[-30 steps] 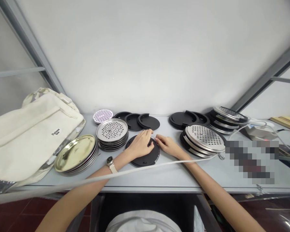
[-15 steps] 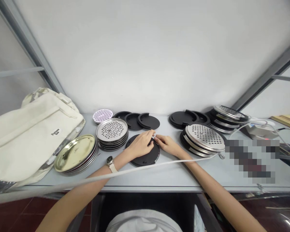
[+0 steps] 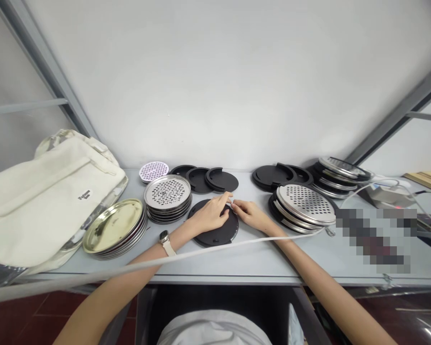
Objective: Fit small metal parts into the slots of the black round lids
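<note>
In front of me on the table lies a round black plastic disc (image 3: 215,236) with a small knob near its front edge. My left hand (image 3: 211,213) rests across the disc; its fingers reach the far right rim and the thumb is bent over the top. Beside it, my right hand (image 3: 250,215) pinches a tiny whitish piece (image 3: 229,204) at the disc's right rim, its thumb and index finger together. The fingers partly hide this piece. Left of the disc stands a stack of perforated metal grater plates (image 3: 167,192).
Gold-coloured metal plates (image 3: 114,227) are stacked beside a cream bag (image 3: 50,201). Black discs (image 3: 224,181) lie along the wall. More grater discs (image 3: 305,203) stand stacked to the right. A white cable (image 3: 208,250) crosses in front of my forearms. A power strip (image 3: 388,194) sits farther right.
My hands stay at the disc's right rim with only slight finger movement around the small piece. The view has shifted slightly.
</note>
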The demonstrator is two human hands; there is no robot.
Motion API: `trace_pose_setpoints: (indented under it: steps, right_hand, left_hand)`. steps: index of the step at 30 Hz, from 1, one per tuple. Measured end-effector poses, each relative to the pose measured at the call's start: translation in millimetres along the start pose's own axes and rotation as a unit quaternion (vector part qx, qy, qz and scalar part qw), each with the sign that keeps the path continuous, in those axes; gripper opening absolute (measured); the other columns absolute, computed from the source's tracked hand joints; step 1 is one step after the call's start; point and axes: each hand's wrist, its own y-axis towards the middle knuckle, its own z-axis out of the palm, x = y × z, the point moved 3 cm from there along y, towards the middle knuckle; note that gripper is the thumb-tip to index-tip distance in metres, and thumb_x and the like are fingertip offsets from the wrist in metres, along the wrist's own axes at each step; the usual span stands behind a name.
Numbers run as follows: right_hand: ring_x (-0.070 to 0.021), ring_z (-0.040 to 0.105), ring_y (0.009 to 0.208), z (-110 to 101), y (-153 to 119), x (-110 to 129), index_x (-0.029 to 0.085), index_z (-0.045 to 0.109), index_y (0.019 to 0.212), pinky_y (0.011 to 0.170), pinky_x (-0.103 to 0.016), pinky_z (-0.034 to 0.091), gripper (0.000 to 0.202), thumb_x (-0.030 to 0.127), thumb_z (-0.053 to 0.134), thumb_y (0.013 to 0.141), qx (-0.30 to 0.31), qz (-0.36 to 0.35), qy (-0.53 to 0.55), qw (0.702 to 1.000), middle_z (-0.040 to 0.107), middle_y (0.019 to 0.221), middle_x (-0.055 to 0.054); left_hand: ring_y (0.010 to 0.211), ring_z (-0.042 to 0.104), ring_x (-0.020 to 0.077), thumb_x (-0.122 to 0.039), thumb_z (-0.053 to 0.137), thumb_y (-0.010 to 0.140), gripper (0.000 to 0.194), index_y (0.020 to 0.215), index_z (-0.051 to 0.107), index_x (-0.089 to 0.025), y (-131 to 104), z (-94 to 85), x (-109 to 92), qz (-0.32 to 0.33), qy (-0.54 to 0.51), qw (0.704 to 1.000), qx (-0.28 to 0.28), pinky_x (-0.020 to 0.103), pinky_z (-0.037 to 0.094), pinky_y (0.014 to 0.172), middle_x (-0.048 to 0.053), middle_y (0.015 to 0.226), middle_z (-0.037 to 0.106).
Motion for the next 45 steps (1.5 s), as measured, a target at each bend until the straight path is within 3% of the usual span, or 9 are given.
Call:
trace_pose_setpoints:
  steps: [35,45]
  right_hand:
    - [-0.0106,0.037,0.055,-2.9,-1.2,-5.6,0.018,0.041,0.067,0.054,-0.024,0.028,0.036,0.043,0.034,0.092,-0.022,0.008,0.023,0.999,0.039,0.059,0.004]
    - [-0.0093,0.035,0.054,-1.1,-2.5,-1.6,0.018,0.040,0.067,0.051,-0.023,0.027,0.036,0.044,0.036,0.092,-0.002,0.000,0.031,1.000,0.037,0.059,0.004]
  left_hand:
    - [0.103,0.060,0.0218,-0.011,0.048,0.081,0.043,0.120,0.033,-0.021,0.1,-2.0,0.8,-0.008,-0.017,1.000,0.011,0.035,0.048,0.087,0.007,0.111,0.064]
    - [0.103,0.060,0.0219,-0.010,0.047,0.081,0.045,0.122,0.032,-0.020,0.4,-0.9,1.8,0.002,-0.015,1.000,0.013,0.036,0.048,0.088,0.008,0.109,0.063]
